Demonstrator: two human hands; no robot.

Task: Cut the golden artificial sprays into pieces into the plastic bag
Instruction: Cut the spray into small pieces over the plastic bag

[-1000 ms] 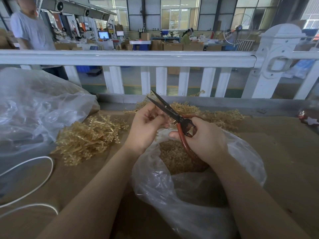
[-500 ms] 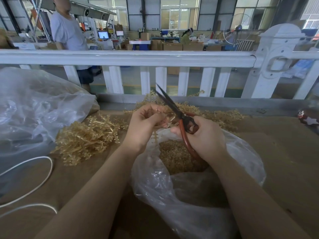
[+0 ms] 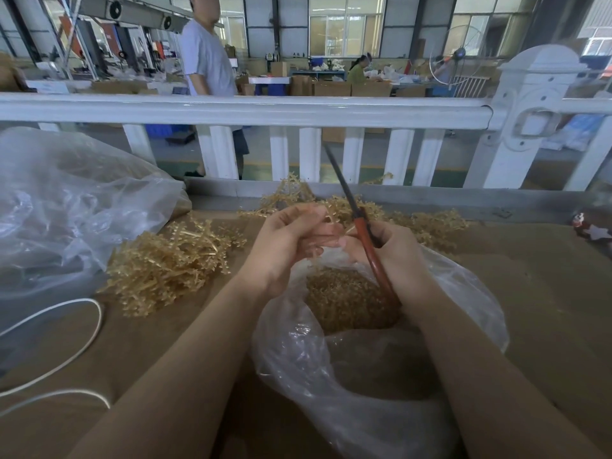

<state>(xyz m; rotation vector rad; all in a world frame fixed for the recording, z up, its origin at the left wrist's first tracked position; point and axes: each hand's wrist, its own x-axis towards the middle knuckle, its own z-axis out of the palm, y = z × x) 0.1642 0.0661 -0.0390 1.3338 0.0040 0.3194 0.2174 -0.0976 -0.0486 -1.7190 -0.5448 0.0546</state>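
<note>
My right hand [image 3: 399,256] grips red-handled scissors [image 3: 359,223], blades closed and pointing up toward the fence. My left hand [image 3: 286,243] pinches a small golden spray piece [image 3: 331,216] right beside the blades, above the mouth of a clear plastic bag [image 3: 351,369]. Cut golden pieces [image 3: 344,299] fill the bag's bottom. A heap of uncut golden sprays [image 3: 169,260] lies to the left on the brown table, and more golden sprays [image 3: 427,223] lie behind my hands.
A large crumpled clear plastic bag [image 3: 66,207] sits at the far left, with a white cord [image 3: 76,339] looping in front of it. A white fence [image 3: 298,111] borders the table's far edge. A person [image 3: 207,61] stands beyond it. A small red ornament [image 3: 592,228] lies far right.
The scissor blades have closed and swung upright. My hands have drawn closer together over the bag. The person behind the fence has walked to the right.
</note>
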